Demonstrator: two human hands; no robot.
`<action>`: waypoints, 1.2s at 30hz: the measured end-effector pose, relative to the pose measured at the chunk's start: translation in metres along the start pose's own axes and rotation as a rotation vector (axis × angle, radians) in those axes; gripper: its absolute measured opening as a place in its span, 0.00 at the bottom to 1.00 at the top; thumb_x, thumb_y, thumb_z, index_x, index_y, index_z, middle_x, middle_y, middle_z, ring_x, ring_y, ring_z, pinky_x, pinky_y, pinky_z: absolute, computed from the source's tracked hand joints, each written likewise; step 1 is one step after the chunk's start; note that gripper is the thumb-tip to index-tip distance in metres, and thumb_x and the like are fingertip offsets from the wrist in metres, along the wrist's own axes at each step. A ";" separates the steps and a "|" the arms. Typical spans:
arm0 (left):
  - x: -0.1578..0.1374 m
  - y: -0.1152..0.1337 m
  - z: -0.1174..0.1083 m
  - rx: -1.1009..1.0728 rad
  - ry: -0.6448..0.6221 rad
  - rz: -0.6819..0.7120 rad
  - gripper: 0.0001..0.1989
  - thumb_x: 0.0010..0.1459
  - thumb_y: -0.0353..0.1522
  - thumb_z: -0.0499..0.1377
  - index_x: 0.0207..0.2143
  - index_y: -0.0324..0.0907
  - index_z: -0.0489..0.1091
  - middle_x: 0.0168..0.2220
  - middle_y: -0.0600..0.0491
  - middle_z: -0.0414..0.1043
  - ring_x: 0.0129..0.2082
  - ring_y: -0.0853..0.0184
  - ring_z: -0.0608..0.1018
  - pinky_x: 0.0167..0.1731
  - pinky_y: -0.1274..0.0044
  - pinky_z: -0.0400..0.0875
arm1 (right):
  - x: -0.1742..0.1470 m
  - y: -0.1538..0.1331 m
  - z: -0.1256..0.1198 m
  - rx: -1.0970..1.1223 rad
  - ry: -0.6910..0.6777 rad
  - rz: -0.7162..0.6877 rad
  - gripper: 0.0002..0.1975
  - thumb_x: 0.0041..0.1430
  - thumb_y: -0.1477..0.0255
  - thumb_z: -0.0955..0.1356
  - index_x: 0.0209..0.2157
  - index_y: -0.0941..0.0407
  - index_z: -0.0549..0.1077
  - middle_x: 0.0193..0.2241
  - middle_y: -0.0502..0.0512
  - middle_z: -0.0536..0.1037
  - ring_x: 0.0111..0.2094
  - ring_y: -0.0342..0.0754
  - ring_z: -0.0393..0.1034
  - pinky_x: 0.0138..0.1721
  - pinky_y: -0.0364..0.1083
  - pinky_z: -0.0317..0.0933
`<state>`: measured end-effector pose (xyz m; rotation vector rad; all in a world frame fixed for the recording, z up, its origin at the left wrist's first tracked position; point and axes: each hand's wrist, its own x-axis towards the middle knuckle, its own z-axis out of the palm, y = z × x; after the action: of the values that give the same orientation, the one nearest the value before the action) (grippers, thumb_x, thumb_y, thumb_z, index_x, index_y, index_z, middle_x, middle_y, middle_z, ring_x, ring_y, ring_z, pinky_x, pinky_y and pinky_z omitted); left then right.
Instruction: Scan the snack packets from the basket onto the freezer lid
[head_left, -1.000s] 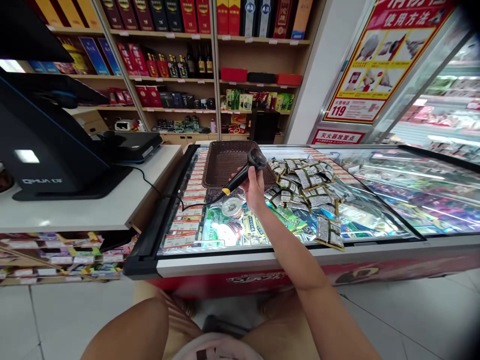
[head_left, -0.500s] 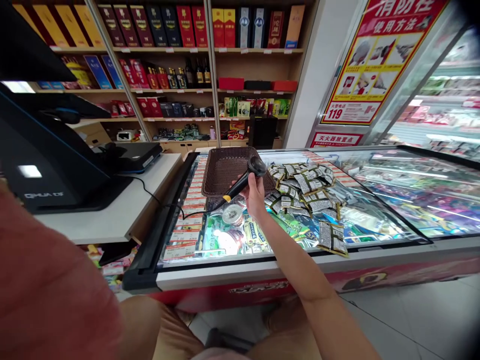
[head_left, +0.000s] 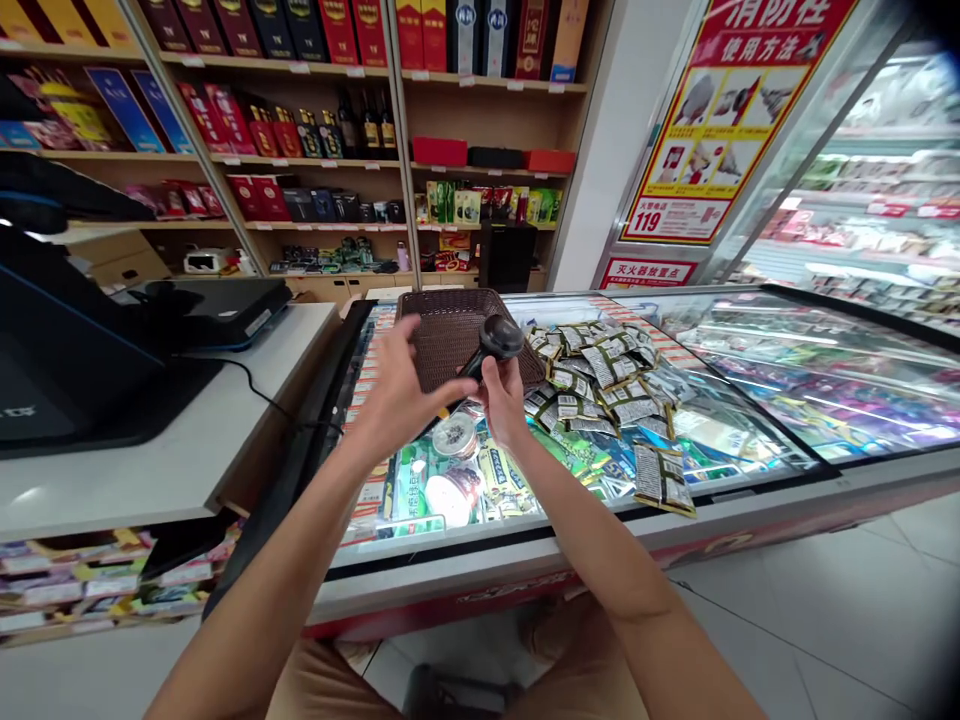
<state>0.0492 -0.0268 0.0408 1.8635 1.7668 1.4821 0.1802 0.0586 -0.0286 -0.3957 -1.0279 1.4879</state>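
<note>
My right hand (head_left: 501, 398) grips a black barcode scanner (head_left: 501, 338) over the freezer's glass top, its rounded head pointing up and away. Beside the scanner's handle is my left hand (head_left: 401, 385), thumb and fingers spread apart, with nothing in it. Behind both hands a brown woven basket (head_left: 442, 352) rests on the glass, bare inside where I can see it. To the right lies a heap of small snack packets (head_left: 600, 375) with white labels and dark green and gold edges. One packet (head_left: 663, 478) lies by itself near the front edge.
The chest freezer (head_left: 525, 545) spans the front, with frozen goods under its glass. At left a white counter (head_left: 112, 480) carries a black checkout terminal (head_left: 67, 350) and a flat black device (head_left: 210, 312). Shelves of boxes and bottles (head_left: 285, 135) stand behind.
My left hand has come into view from the left and reached beside the scanner, fingers spread. My right hand still holds the scanner. The view has shifted slightly.
</note>
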 end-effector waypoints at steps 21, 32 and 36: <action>-0.011 -0.037 -0.010 -0.592 0.177 -0.294 0.17 0.56 0.46 0.67 0.34 0.44 0.69 0.28 0.60 0.68 0.28 0.71 0.73 0.43 0.70 0.78 | 0.011 0.023 -0.021 -1.709 -0.455 -0.456 0.10 0.71 0.66 0.64 0.42 0.56 0.74 0.39 0.59 0.80 0.44 0.53 0.67 0.53 0.55 0.48; -0.006 -0.049 -0.026 -0.435 0.117 -0.332 0.22 0.49 0.47 0.71 0.40 0.41 0.75 0.38 0.51 0.78 0.35 0.62 0.79 0.36 0.74 0.74 | 0.033 0.036 -0.024 -1.528 -0.401 -0.671 0.17 0.74 0.70 0.59 0.58 0.56 0.68 0.54 0.60 0.77 0.55 0.50 0.68 0.59 0.52 0.50; -0.003 -0.062 -0.030 -0.475 0.161 -0.305 0.22 0.49 0.45 0.72 0.43 0.43 0.75 0.42 0.51 0.79 0.38 0.63 0.79 0.40 0.74 0.72 | 0.050 0.004 -0.058 -1.699 0.085 -0.493 0.18 0.70 0.78 0.57 0.54 0.56 0.72 0.56 0.63 0.74 0.56 0.54 0.66 0.60 0.56 0.52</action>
<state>-0.0128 -0.0258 0.0104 1.2190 1.4980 1.7671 0.2099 0.1265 -0.0479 -1.2174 -1.9458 -0.1491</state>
